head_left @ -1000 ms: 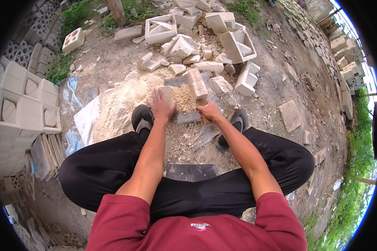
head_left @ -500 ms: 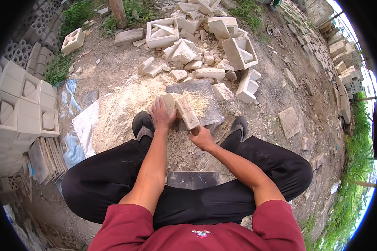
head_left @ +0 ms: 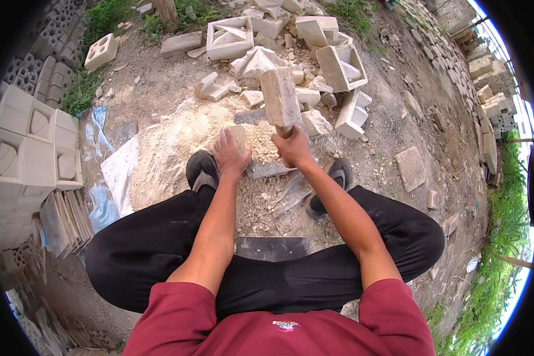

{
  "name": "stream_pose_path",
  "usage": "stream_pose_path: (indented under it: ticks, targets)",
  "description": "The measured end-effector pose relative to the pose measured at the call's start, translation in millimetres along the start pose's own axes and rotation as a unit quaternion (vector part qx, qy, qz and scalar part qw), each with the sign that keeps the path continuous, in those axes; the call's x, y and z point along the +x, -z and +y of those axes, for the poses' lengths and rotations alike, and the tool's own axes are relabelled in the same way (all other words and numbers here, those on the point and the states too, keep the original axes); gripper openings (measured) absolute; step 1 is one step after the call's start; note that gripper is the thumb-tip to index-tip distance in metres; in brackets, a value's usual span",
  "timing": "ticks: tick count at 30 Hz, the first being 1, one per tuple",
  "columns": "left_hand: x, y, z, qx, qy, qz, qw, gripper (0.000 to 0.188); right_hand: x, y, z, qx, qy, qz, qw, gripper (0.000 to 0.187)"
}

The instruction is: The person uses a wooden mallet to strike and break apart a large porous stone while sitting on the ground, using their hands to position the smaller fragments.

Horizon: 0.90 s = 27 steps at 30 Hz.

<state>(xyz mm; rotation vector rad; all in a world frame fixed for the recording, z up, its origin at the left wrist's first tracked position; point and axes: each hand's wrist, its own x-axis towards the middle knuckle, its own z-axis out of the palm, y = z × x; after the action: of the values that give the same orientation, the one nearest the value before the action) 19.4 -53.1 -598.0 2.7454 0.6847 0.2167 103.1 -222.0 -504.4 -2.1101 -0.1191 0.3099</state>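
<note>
Clenched round a dusty, blocky wooden mallet (head_left: 280, 97), the right hand (head_left: 292, 147) has just lifted it toward upper centre, seemingly between blows, the left hand (head_left: 230, 154) gripping a flat tan stone piece (head_left: 239, 137).

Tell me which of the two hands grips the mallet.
The right hand: it is closed around the mallet, whereas the left hand touches a pale stone.

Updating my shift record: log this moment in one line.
left hand: touching tan stony chunk; right hand: gripping blocky brown wooden mallet; below: tan crumbs on flat grey slab
</note>
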Motion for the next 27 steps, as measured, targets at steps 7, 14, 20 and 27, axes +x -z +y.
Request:
stream_pose_path:
  ticks: [7,14,20,27]
  targets:
    - [3,-4,5,-0.005,-0.006,0.010,1.000,0.090,-10,-6,87,-0.168,-0.031,-0.079,0.982,0.043]
    - [-1,-2,1,0.007,0.004,-0.006,1.000,0.093,-10,1,31,-0.007,0.040,0.017,0.999,0.040]
    - [5,-6,5,-0.003,-0.010,0.011,1.000,0.093,-3,4,75,-0.165,-0.053,-0.099,0.980,0.047]
    - [1,-1,5,-0.011,-0.007,0.001,1.000,0.093,-25,-11,11,-0.021,0.044,-0.009,0.999,0.050]
